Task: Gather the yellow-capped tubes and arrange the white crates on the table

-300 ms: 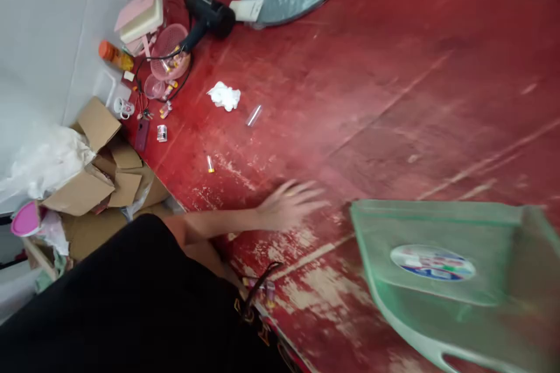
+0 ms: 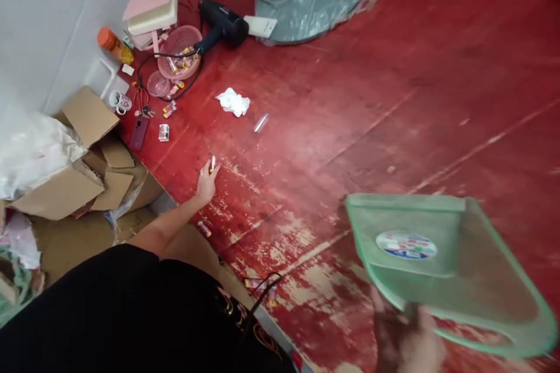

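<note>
- Reaching out over the red floor (image 2: 394, 70), the left hand (image 2: 205, 182) has its fingertips at a small yellow-tipped tube (image 2: 212, 164); the fingers close on it loosely, though the view is too small to tell whether the tube is off the floor.
- The right hand (image 2: 409, 345) shows at the bottom edge, blurred, gripping the rim of a green plastic tray (image 2: 441, 280) that bears a round sticker and tilts above the floor.
- Another small tube (image 2: 204, 228) lies just beside the left forearm, on worn, pale patches of the floor.
- A crumpled white tissue (image 2: 233, 101) and a clear plastic sleeve (image 2: 261, 123) lie further out, apart from the hand.
- Near the wall sit a pink basket (image 2: 179, 55) with more tubes, a black heat gun (image 2: 221, 23), an orange-capped bottle (image 2: 114, 46), a mug (image 2: 119, 101) and a dark red phone (image 2: 139, 133).
- Opened cardboard boxes (image 2: 83, 157) crowd the left edge, with crumpled plastic film over them.
</note>
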A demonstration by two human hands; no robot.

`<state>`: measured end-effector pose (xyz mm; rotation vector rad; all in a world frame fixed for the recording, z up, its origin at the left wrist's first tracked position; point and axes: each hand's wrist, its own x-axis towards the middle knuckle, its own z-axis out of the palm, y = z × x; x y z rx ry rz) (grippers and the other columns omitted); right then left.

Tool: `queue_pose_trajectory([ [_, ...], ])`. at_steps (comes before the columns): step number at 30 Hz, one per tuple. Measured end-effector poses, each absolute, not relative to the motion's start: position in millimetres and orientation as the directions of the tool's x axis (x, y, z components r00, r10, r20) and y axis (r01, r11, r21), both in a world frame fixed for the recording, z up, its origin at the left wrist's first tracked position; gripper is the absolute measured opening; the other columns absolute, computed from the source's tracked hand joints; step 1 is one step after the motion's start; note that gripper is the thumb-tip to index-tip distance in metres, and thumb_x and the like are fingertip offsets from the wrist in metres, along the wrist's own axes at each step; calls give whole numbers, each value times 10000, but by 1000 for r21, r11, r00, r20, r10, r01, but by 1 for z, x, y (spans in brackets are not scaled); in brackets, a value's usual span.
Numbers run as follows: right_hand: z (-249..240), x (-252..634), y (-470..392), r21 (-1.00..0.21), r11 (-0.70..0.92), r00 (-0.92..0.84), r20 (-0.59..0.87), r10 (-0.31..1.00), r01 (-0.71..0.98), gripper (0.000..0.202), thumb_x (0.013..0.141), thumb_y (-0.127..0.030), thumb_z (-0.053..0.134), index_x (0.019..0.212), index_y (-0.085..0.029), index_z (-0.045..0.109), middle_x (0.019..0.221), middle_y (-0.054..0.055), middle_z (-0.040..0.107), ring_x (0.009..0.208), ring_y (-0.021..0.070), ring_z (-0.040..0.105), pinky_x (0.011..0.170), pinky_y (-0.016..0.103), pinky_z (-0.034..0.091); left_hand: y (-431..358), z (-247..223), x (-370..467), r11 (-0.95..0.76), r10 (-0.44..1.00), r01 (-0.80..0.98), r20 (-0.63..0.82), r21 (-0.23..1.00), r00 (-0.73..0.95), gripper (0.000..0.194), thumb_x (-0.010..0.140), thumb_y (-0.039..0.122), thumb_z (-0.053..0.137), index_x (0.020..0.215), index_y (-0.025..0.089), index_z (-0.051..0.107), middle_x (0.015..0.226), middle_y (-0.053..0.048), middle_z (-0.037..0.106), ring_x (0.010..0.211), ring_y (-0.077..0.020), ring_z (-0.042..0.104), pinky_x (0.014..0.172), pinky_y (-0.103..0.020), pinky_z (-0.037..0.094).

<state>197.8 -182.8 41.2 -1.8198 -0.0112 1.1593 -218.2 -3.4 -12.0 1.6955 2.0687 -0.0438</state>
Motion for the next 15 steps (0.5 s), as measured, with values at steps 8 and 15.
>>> queue_pose_trajectory([
  [8, 22, 83, -104, -702, -691, 315, -704, 637, -173, 709, 604, -633, 829, 1117, -172, 664, 1068, 150, 720, 943, 307, 729, 925, 578, 575, 59, -39, -255, 294, 951, 769, -256, 568, -175, 449, 1043, 210, 336, 1450, 161, 520, 1497, -145, 500, 1399, -144, 475, 1169, -301, 401],
  [15, -33, -34, 61, -851, -442, 179, -406, 896, 282, 628, 880, -517, 524, 1344, -95, 546, 1153, 165, 682, 934, 219, 686, 879, 414, 581, 86, -39, -315, 236, 966, 584, -120, 777, -230, 399, 1029, 261, 414, 1395, 196, 560, 1465, -136, 533, 1313, -163, 546, 1054, -298, 500],
])
